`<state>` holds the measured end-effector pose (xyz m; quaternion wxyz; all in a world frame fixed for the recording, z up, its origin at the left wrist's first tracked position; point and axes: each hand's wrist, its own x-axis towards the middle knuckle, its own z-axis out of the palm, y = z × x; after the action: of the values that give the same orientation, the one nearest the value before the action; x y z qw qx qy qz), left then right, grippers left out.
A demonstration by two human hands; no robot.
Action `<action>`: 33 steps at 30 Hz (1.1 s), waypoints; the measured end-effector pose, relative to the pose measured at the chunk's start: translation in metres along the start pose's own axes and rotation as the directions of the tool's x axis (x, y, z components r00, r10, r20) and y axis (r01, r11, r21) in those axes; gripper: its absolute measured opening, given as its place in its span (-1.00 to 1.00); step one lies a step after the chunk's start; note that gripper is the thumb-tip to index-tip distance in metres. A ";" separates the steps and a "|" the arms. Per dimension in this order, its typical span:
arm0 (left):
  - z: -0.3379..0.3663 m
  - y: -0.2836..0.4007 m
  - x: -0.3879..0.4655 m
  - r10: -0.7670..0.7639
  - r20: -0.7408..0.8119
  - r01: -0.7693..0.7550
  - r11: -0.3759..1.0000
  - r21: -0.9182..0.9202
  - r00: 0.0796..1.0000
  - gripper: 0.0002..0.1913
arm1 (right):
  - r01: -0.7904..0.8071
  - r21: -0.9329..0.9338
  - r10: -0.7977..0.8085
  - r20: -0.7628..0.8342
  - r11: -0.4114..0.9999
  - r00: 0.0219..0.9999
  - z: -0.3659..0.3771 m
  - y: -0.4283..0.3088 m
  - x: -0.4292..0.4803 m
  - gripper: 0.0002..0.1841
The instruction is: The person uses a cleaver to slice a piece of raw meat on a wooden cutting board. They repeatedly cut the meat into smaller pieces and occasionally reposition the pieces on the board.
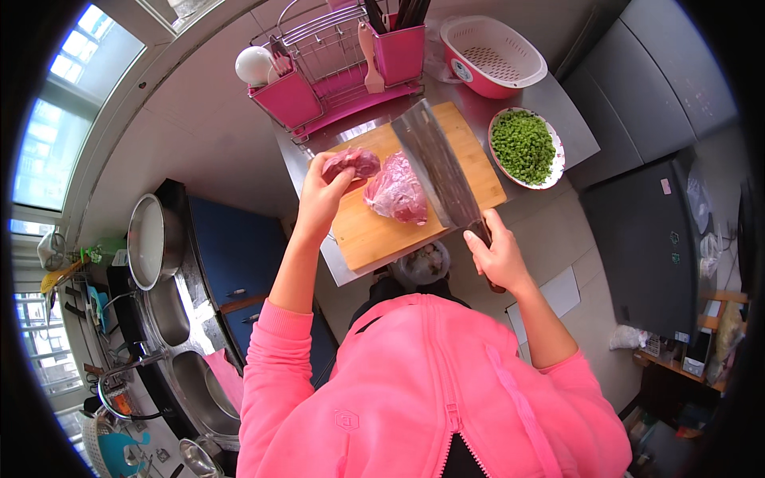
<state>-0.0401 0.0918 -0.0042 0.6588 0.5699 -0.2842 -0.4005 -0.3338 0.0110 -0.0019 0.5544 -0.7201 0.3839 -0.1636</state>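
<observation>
A large piece of raw meat (397, 190) lies on the wooden cutting board (364, 248). My left hand (326, 194) holds a smaller piece of raw meat (352, 162) at the board's left side, beside the large piece. With its fingers around the dark handle, my right hand (499, 254) grips a cleaver (435, 167) near the board's front right corner. The broad blade reaches away over the board, close along the right side of the large piece; whether it touches the meat I cannot tell.
Right of the board stands a bowl of chopped green vegetables (523, 146), with a pink and white colander (493, 57) behind it. A pink dish rack (340, 101) with utensils borders the board's far side. Below the near edge sits a bin (425, 263); a sink (206, 388) is at left.
</observation>
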 end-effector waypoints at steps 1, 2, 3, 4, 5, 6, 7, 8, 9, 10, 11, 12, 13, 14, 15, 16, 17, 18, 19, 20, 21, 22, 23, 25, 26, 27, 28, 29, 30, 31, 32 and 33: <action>0.005 -0.010 0.021 0.075 0.048 -0.081 0.987 0.138 0.996 -0.77 | -0.049 0.058 0.051 -0.041 0.997 0.998 -0.009 0.000 -0.003 -0.74; 0.017 -0.011 0.041 0.143 0.102 -0.171 0.909 0.381 0.984 -0.73 | 0.005 0.166 0.014 -0.109 0.986 0.994 -0.014 0.004 -0.004 -0.77; 0.031 -0.012 0.057 0.199 0.165 -0.258 0.762 0.593 0.966 -0.70 | -0.001 0.169 0.027 -0.152 0.986 0.988 -0.022 0.006 -0.006 -0.78; 0.049 -0.012 0.065 0.231 0.240 -0.332 0.710 0.621 0.943 -0.65 | -0.001 0.176 0.033 -0.177 0.984 0.984 -0.028 0.010 -0.009 -0.78; 0.067 -0.012 0.069 0.258 0.313 -0.404 0.652 0.642 0.914 -0.60 | 0.000 0.181 0.037 -0.200 0.983 0.979 -0.032 0.016 -0.011 -0.78; 0.078 -0.012 0.070 0.148 0.472 -0.457 0.607 0.650 0.869 -0.46 | 0.006 0.182 0.036 -0.225 0.983 0.974 -0.035 0.022 -0.014 -0.79; 0.081 -0.027 0.070 0.165 0.565 -0.558 0.519 0.647 0.809 -0.34 | -0.009 0.177 0.051 -0.230 0.984 0.972 -0.038 0.025 -0.019 -0.80; 0.079 -0.033 0.068 0.135 0.568 -0.545 0.523 0.656 0.812 -0.34 | -0.023 0.171 0.063 -0.232 0.985 0.971 -0.040 0.026 -0.024 -0.80; 0.077 -0.037 0.066 0.100 0.576 -0.535 0.523 0.663 0.811 -0.35 | -0.038 0.171 0.079 -0.239 0.984 0.968 -0.041 0.029 -0.029 -0.80; 0.074 -0.029 0.060 0.106 0.514 -0.468 0.598 0.651 0.851 -0.49 | -0.050 0.178 0.094 -0.251 0.983 0.963 -0.043 0.032 -0.035 -0.81; 0.062 -0.032 0.056 0.090 0.401 -0.355 0.663 0.659 0.912 -0.56 | -0.060 0.203 0.111 -0.250 0.977 0.962 -0.044 0.038 -0.039 -0.81; 0.045 -0.036 0.050 0.068 0.274 -0.237 0.722 0.650 0.959 -0.63 | -0.065 0.223 0.120 -0.242 0.973 0.963 -0.046 0.044 -0.043 -0.80; 0.028 -0.047 0.044 0.093 0.159 -0.175 0.735 0.655 0.983 -0.72 | -0.069 0.242 0.127 -0.236 0.968 0.963 -0.047 0.050 -0.046 -0.80; 0.016 -0.046 0.034 0.054 0.090 -0.102 0.687 0.719 0.994 -0.74 | -0.081 0.259 0.144 -0.236 0.963 0.961 -0.048 0.054 -0.049 -0.81; 0.008 -0.049 0.021 0.040 0.055 -0.067 0.679 0.731 0.998 -0.73 | -0.086 0.262 0.151 -0.238 0.961 0.959 -0.050 0.057 -0.051 -0.81; 0.003 -0.054 0.009 0.025 0.020 -0.032 0.669 0.742 0.999 -0.73 | -0.092 0.266 0.158 -0.239 0.959 0.958 -0.051 0.060 -0.052 -0.81; 0.002 -0.059 -0.002 0.034 0.026 -0.042 0.689 0.724 0.999 -0.69 | -0.098 0.271 0.166 -0.241 0.958 0.956 -0.052 0.062 -0.052 -0.82; 0.002 -0.064 -0.013 0.110 0.071 -0.126 0.671 0.730 0.991 -0.68 | -0.099 0.275 0.168 -0.240 0.956 0.956 -0.052 0.064 -0.051 -0.82; 0.005 -0.069 -0.020 0.183 0.116 -0.209 0.647 0.733 0.976 -0.67 | -0.100 0.279 0.170 -0.238 0.955 0.956 -0.052 0.065 -0.051 -0.82; 0.009 -0.073 -0.023 0.213 0.110 -0.225 0.648 0.728 0.971 -0.66 | -0.102 0.284 0.173 -0.237 0.953 0.956 -0.052 0.066 -0.051 -0.82; 0.013 -0.076 -0.025 0.245 0.099 -0.238 0.648 0.724 0.965 -0.66 | -0.099 0.285 0.169 -0.232 0.953 0.958 -0.052 0.065 -0.050 -0.82; 0.014 -0.078 -0.027 0.276 0.087 -0.252 0.647 0.720 0.957 -0.66 | -0.097 0.287 0.166 -0.227 0.953 0.960 -0.052 0.064 -0.047 -0.82; 0.011 -0.081 -0.026 0.229 0.091 -0.224 0.663 0.714 0.969 -0.66 | -0.095 0.289 0.163 -0.221 0.953 0.962 -0.052 0.063 -0.045 -0.82; 0.000 -0.083 -0.020 0.139 0.091 -0.162 0.690 0.705 0.986 -0.68 | -0.088 0.281 0.148 -0.200 0.956 0.969 -0.050 0.060 -0.041 -0.81; -0.003 -0.085 -0.017 0.082 0.076 -0.112 0.679 0.726 0.994 -0.74 | -0.084 0.277 0.140 -0.188 0.957 0.972 -0.049 0.059 -0.039 -0.81; -0.007 -0.083 -0.015 0.077 0.102 -0.128 0.656 0.743 0.992 -0.76 | -0.082 0.281 0.137 -0.180 0.956 0.974 -0.047 0.058 -0.038 -0.81; -0.011 -0.081 -0.012 0.071 0.128 -0.144 0.634 0.760 0.989 -0.78 | -0.080 0.285 0.133 -0.172 0.955 0.976 -0.046 0.058 -0.037 -0.82; -0.015 -0.079 -0.009 0.063 0.154 -0.160 0.610 0.776 0.986 -0.79 | -0.078 0.288 0.130 -0.163 0.954 0.978 -0.044 0.057 -0.035 -0.82; -0.014 -0.069 -0.007 0.009 0.164 -0.137 0.592 0.794 0.986 -0.83 | -0.078 0.290 0.127 -0.157 0.954 0.979 -0.043 0.057 -0.034 -0.82; -0.015 -0.063 -0.007 -0.006 0.142 -0.107 0.623 0.775 0.990 -0.84 | -0.075 0.291 0.122 -0.149 0.954 0.981 -0.043 0.055 -0.033 -0.83; -0.017 -0.057 -0.006 -0.021 0.121 -0.078 0.653 0.753 0.992 -0.86 | -0.072 0.292 0.117 -0.141 0.954 0.983 -0.042 0.054 -0.032 -0.83; -0.019 -0.055 -0.004 -0.037 0.102 -0.050 0.683 0.729 0.994 -0.87 | -0.066 0.308 0.109 -0.125 0.949 0.986 -0.042 0.053 -0.031 -0.83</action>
<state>-0.0371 0.1035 -0.0612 0.3622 0.7616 -0.4575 -0.2821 -0.4013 0.0009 -0.0309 0.6364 -0.5954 0.4243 -0.2459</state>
